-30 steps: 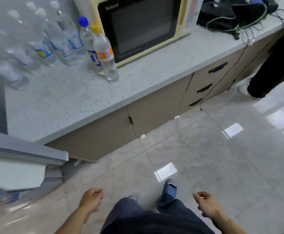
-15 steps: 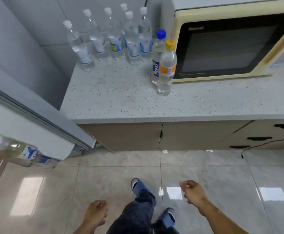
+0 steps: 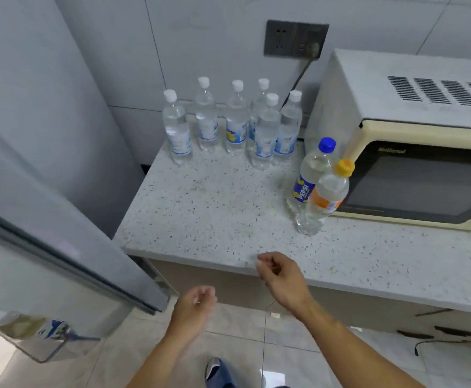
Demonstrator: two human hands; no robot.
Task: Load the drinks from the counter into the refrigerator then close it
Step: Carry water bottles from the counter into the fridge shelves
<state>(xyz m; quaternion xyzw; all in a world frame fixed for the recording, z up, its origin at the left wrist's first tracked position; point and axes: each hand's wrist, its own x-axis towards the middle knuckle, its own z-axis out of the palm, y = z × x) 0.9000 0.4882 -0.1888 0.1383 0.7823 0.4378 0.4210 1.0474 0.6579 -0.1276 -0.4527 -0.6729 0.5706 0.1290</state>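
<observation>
The speckled bench (image 3: 214, 214) carries eight drink bottles, all upright. Six clear bottles with white caps (image 3: 237, 119) stand in a cluster at the back, near the tiled wall and just left of the microwave (image 3: 413, 152). Two further bottles stand at the microwave's front left corner: a blue-capped Pepsi bottle (image 3: 310, 175) and, in front of it and overlapping it in view, an orange-capped bottle (image 3: 326, 197) (contact between the two cannot be confirmed).

The right hand (image 3: 280, 275) hangs over the front edge of the bench, fingers loosely curled, holding nothing. The left hand (image 3: 195, 306) is lower, in front of the cabinet face, fingers likewise loosely curled and empty; it is motion-blurred.

The refrigerator door (image 3: 60, 219) stands open at the left. Its lower door shelf (image 3: 32, 348) holds at least one bottle lying blurred at the frame edge; the count cannot be determined.

A wall socket (image 3: 296, 39) sits above the bottle cluster, with a cord plugged in and running down behind the microwave. A blue slipper (image 3: 217, 372) shows on the tiled floor below.
</observation>
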